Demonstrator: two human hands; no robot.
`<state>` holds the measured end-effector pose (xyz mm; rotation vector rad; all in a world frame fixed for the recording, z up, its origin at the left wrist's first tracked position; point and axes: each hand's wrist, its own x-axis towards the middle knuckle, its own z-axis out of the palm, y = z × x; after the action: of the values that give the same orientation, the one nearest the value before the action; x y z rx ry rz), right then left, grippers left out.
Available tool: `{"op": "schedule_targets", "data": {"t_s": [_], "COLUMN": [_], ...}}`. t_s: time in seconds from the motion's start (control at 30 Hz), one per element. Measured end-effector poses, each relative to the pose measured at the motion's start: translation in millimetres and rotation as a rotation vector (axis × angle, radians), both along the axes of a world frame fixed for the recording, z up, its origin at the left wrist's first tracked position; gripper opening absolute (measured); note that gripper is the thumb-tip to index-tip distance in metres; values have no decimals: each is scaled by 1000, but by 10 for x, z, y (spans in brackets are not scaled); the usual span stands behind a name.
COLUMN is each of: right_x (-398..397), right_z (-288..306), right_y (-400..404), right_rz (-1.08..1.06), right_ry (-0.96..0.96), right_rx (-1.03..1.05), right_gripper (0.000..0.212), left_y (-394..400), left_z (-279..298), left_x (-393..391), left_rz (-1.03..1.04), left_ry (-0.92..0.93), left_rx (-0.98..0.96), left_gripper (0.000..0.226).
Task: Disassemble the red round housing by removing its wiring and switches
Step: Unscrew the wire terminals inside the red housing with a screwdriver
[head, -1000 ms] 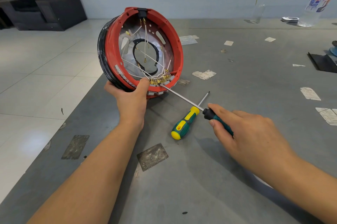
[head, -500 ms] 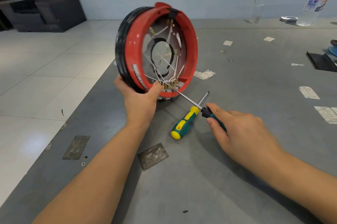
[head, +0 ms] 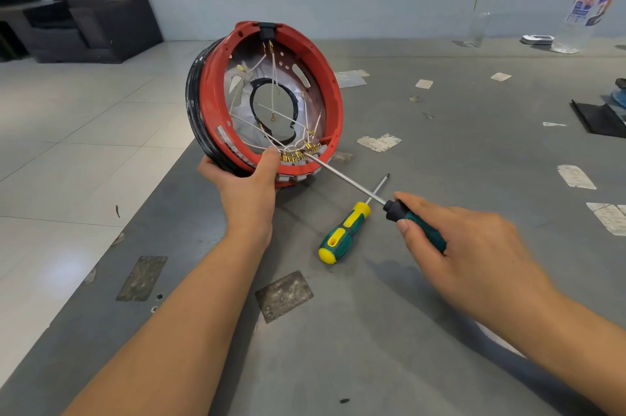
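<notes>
Housing: your red round housing (head: 330,103) stands on edge near the left border of the grey table (head: 440,331), its open side turned toward you, so the wiring inside faces you.
Left hand: your left hand (head: 245,183) grips the lower rim from below, thumb over the red lip and fingers curled round the black outer band (head: 193,103). I judge this grip keeps the housing tilted and steady against the push of the tool.
Right hand: your right hand (head: 454,239) wraps the green-and-black handle of the screwdriver (head: 349,182), low and well to the right of the housing, so the long shaft reaches in without your hand blocking your sight.
Tip: the shaft slants up-left and ends among the brass terminals (head: 299,154) at the bottom of the rim, just beside your left thumb. Whether it sits in a screw head I cannot tell.
Wiring: the white wires (head: 271,76) fan from the black block (head: 267,29) at the top down to those terminals, still attached.
Spare tool: a second screwdriver (head: 342,234) with a yellow-and-green handle lies on the table between your hands, its shaft passing under the held one, within easy reach.
Risk: a slip of the tip would, I judge, go toward your thumb.
</notes>
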<state>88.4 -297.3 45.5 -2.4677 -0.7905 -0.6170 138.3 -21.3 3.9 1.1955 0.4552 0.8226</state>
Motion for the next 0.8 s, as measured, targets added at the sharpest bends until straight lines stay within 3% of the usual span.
{"op": "schedule_targets", "data": {"t_s": [0.27,0.67,0.8], "right_x": [-47,-1,14], "right_z": [27,-4,59], "right_y": [12,-3,-23], "right_rz": [45,52,59], "right_ry": [97,106,200], "right_rx": [21,32,15], "right_gripper": [36,27,37], "left_y": [2,-21,-14], "left_z": [21,52,60], "left_x": [-6,-62,-71], "left_rz": [-6,-32,-44], "left_ry": [-32,-19,-7], "left_rx": [-11,37,62], "left_gripper": [77,83,79]}}
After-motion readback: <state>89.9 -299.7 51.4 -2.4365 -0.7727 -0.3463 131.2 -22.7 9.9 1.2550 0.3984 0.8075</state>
